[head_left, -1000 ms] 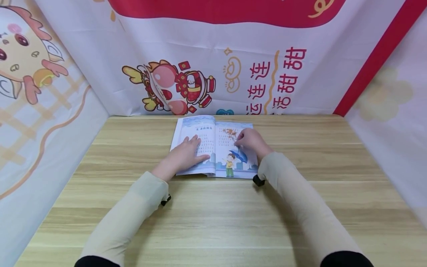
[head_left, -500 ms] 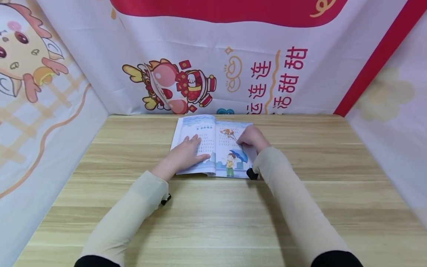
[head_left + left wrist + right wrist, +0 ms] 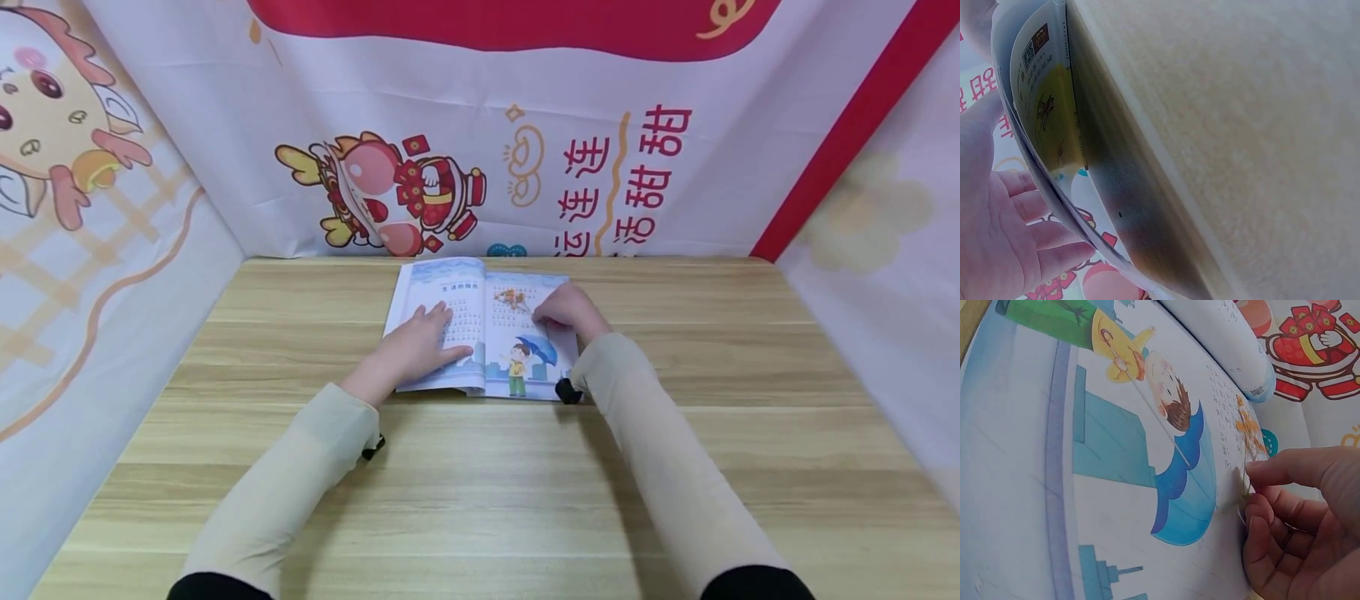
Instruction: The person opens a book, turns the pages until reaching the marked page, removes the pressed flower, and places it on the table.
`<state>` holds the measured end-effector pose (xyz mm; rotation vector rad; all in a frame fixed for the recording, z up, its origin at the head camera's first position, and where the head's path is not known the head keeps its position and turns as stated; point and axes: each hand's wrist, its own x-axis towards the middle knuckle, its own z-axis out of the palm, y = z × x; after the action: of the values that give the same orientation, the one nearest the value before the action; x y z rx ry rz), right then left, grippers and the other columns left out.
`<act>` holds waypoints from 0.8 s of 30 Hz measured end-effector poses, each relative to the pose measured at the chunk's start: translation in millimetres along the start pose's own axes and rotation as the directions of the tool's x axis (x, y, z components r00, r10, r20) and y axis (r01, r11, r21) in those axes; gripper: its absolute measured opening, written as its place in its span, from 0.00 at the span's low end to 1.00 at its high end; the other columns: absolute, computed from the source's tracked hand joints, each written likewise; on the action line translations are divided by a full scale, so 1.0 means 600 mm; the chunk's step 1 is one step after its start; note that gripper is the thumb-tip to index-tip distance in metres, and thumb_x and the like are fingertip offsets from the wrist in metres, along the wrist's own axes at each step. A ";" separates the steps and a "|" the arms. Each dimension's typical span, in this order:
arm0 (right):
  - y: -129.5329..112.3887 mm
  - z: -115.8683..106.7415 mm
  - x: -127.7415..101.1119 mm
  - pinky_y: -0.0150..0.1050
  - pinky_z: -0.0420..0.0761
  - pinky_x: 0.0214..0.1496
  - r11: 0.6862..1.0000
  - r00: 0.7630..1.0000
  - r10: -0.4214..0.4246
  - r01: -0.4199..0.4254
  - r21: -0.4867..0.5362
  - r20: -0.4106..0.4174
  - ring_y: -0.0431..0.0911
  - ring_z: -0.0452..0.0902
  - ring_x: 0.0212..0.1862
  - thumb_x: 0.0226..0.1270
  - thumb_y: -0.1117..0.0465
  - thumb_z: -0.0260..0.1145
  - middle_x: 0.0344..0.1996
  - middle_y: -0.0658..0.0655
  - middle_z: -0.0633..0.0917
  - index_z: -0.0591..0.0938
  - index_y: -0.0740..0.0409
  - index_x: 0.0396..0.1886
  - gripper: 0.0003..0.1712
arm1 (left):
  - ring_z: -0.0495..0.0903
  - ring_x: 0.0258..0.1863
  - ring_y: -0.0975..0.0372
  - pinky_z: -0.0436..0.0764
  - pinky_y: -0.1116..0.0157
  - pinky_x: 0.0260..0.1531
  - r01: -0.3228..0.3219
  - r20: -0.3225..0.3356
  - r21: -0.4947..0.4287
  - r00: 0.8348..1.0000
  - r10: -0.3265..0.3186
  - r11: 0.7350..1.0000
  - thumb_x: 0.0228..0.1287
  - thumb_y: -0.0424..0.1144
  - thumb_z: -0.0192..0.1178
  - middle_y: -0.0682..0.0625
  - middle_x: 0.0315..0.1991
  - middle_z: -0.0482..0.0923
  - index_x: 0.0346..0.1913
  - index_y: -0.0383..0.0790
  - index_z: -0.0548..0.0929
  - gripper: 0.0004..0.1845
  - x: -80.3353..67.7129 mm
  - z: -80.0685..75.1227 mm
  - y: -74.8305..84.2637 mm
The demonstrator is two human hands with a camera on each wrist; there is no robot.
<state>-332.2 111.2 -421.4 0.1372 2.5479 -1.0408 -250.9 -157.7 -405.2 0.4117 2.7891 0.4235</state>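
Note:
An open picture book [image 3: 517,367] lies on the table, with a boy holding a blue umbrella [image 3: 1191,494] printed on its right page. My left hand [image 3: 420,346] rests on the left page with its fingers spread; in the left wrist view that hand [image 3: 1004,237] shows beyond the curved page edge. Over the right page, my right hand [image 3: 572,310] pinches the thin stem of a small sprig of orange flowers [image 3: 512,298] between thumb and fingertips. The right wrist view shows the sprig's blossoms [image 3: 1249,428] near the page, pointing away from the hand [image 3: 1304,525].
The wood-grain table [image 3: 480,483] runs up to a printed cloth backdrop [image 3: 465,100] just behind the book. Printed cloth side walls stand at the left [image 3: 97,317] and right [image 3: 870,275]. Below each wrist sits a small black device [image 3: 568,391].
My right hand has shifted slightly, its wrist moving left and then holding nearly still. The flower sprig has moved a little left and turned flatter across the page. My left hand stays put.

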 end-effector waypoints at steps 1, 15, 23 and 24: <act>0.002 -0.001 0.000 0.34 0.76 0.33 1.000 1.000 -0.005 0.005 0.005 -0.002 0.43 0.74 0.25 0.66 0.58 0.72 0.24 0.53 0.81 0.86 0.64 0.40 0.12 | 0.46 0.80 0.42 0.52 0.42 0.75 0.001 0.000 -0.001 1.000 -0.001 1.000 0.70 0.69 0.55 0.41 0.82 0.49 0.81 0.37 0.57 0.50 0.000 0.000 0.000; 0.040 -0.035 -0.007 0.43 0.80 0.50 0.988 0.997 -0.073 0.068 0.137 0.038 0.50 0.81 0.39 0.68 0.56 0.71 0.35 0.58 0.86 0.88 0.61 0.43 0.12 | 0.45 0.80 0.43 0.52 0.42 0.75 0.000 -0.008 -0.019 1.000 0.000 1.000 0.69 0.69 0.56 0.42 0.82 0.49 0.81 0.38 0.57 0.50 0.001 0.001 0.001; 0.068 -0.068 -0.009 0.41 0.82 0.53 0.971 0.998 -0.059 0.049 0.236 0.035 0.47 0.83 0.43 0.73 0.57 0.68 0.42 0.57 0.87 0.86 0.62 0.53 0.16 | 0.44 0.80 0.43 0.52 0.42 0.75 0.004 -0.008 -0.014 1.000 -0.005 1.000 0.69 0.69 0.56 0.42 0.82 0.48 0.82 0.39 0.56 0.50 -0.001 -0.001 0.002; 0.072 -0.072 -0.009 0.40 0.82 0.52 0.968 0.998 -0.056 0.047 0.245 0.030 0.46 0.83 0.42 0.73 0.57 0.68 0.42 0.57 0.87 0.85 0.62 0.54 0.17 | 0.44 0.80 0.43 0.52 0.42 0.75 0.004 -0.009 -0.015 1.000 -0.004 1.000 0.69 0.69 0.56 0.42 0.82 0.48 0.82 0.39 0.56 0.50 -0.001 -0.001 0.002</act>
<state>-331.0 172.8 -419.4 0.1171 2.3942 -1.3623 -250.4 -157.0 -404.1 0.4023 2.7936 0.4457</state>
